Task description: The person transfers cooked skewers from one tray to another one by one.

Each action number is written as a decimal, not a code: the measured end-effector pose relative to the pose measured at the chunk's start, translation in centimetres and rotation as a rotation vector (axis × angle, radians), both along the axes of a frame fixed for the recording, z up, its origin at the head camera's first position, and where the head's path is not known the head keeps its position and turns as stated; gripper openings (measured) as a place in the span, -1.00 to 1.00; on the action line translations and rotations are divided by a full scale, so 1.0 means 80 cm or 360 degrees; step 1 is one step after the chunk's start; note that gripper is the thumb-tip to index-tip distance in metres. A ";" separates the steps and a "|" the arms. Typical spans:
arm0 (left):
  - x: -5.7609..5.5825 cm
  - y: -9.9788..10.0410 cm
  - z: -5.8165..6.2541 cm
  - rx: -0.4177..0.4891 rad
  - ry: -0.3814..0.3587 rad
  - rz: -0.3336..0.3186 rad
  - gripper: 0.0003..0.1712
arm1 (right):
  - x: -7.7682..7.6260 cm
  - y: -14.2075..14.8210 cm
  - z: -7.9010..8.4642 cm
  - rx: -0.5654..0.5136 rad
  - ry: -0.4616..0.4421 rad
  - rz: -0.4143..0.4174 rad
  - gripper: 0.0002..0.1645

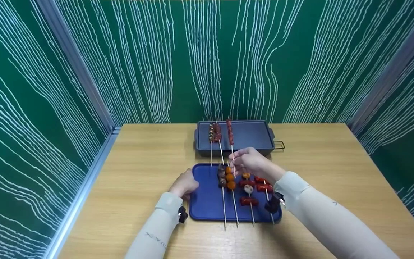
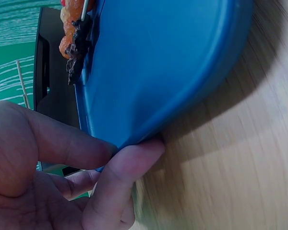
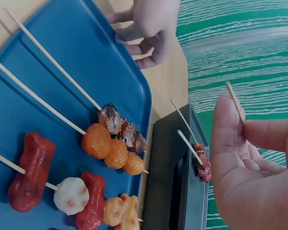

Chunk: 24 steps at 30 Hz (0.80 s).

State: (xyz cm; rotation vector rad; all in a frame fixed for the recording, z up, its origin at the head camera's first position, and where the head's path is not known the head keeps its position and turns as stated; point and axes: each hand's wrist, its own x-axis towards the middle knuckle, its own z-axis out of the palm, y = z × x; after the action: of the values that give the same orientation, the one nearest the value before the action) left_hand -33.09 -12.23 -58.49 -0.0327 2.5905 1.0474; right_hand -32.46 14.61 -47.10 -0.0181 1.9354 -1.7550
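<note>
My right hand (image 1: 252,163) pinches the bare end of a skewer (image 3: 234,101) between thumb and fingers. Its red meat (image 1: 230,132) is over the dark grill pan (image 1: 255,135); whether it touches the pan I cannot tell. Two other skewers lie on the pan's left part, a red meat one (image 1: 217,132) and a pale-and-dark one (image 1: 211,132). My left hand (image 1: 185,183) grips the left edge of the blue tray (image 1: 203,201), thumb and finger (image 2: 134,160) on the rim. On the tray lie a dark skewer (image 1: 222,176), an orange-ball skewer (image 1: 230,177) and sausage skewers (image 1: 249,200).
The pan stands behind the tray on a wooden table (image 1: 146,162), with a wire handle (image 1: 279,145) at its right end. Skewer sticks overhang the tray's front rim. Green walls (image 1: 149,72) with white lines enclose the back and sides.
</note>
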 end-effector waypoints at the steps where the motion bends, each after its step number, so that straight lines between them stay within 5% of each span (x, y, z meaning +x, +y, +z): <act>1: 0.000 0.000 0.000 0.0005 -0.0004 0.0002 -0.21 | 0.002 0.000 0.000 0.0003 -0.0001 0.0006 -0.81; 5: 0.003 0.002 0.007 -0.0016 -0.0020 0.0014 -0.22 | 0.012 -0.003 -0.003 0.0005 -0.0002 0.0042 -0.83; 7: 0.012 0.005 0.022 -0.0024 -0.0032 0.0029 -0.22 | 0.017 -0.004 -0.005 -0.0013 -0.0010 0.0056 -0.83; 12: 0.008 0.002 0.010 -0.0047 0.0019 0.0009 -0.23 | 0.028 -0.008 -0.010 -0.0046 -0.0033 0.0114 -0.81; 24: 0.016 0.006 0.023 -0.0084 0.0011 0.0026 -0.31 | 0.052 -0.015 -0.028 0.0047 -0.0005 0.0221 -0.76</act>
State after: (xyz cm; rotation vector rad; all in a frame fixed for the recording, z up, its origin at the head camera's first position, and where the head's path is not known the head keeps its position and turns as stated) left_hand -31.84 -11.76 -56.63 -0.0632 2.6275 0.9865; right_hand -28.28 13.39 -49.37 -0.1361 1.9099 -1.6353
